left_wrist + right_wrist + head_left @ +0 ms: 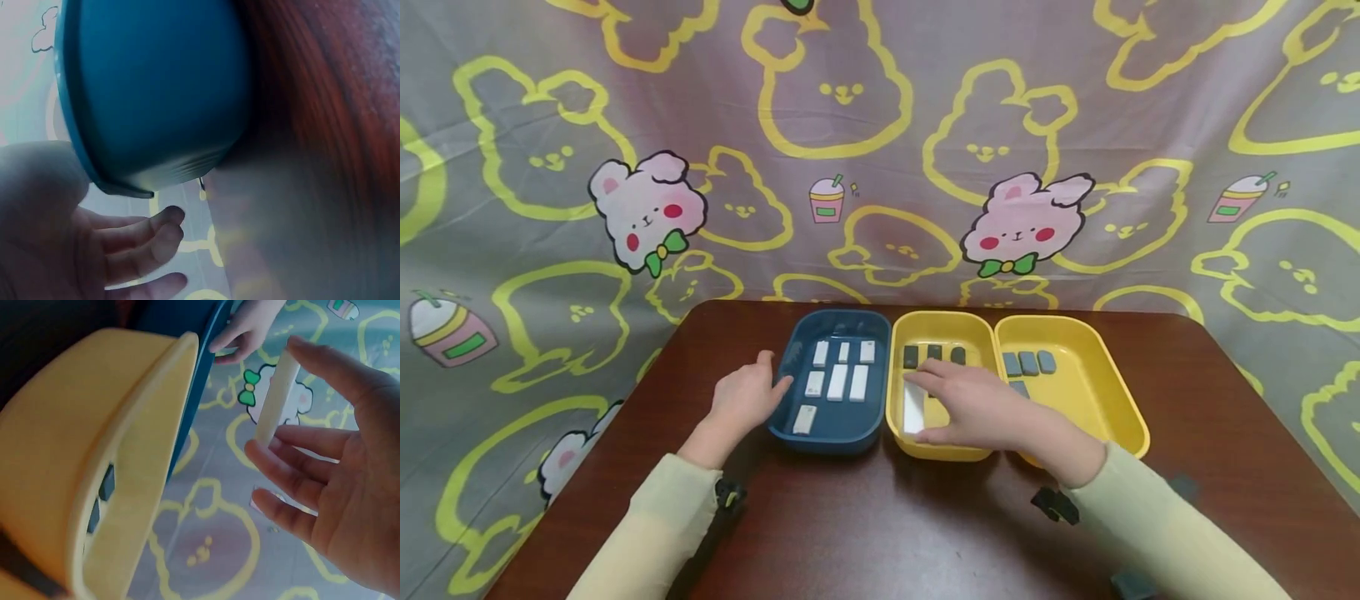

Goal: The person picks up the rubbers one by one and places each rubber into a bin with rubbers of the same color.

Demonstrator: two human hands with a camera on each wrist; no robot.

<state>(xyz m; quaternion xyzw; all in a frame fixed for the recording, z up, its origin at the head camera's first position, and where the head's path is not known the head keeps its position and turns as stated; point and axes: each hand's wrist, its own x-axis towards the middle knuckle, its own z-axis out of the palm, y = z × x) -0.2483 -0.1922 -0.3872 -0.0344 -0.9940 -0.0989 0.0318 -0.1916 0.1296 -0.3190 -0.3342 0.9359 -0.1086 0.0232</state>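
Observation:
Between the thumb and fingertips of my right hand [976, 407] is a long white rectangular block [278, 397], pinched by its two ends. In the head view this hand is over the middle yellow tray [945, 453], partly covering the small dark blocks [911, 357] inside. At the outer left side of the blue tray [827, 444] is my left hand [739, 396], its thumb at the rim and its fingers loosely extended. Several white blocks [837, 382] lie spaced out in the blue tray. The left wrist view shows the fingers [140, 253] beside the tray's outer wall.
To the right stands a second yellow tray [1090, 392] with several grey-blue blocks [1028, 363] near its left side. All three trays sit side by side on a dark brown table [880, 533]. A patterned curtain [880, 167] hangs behind the table.

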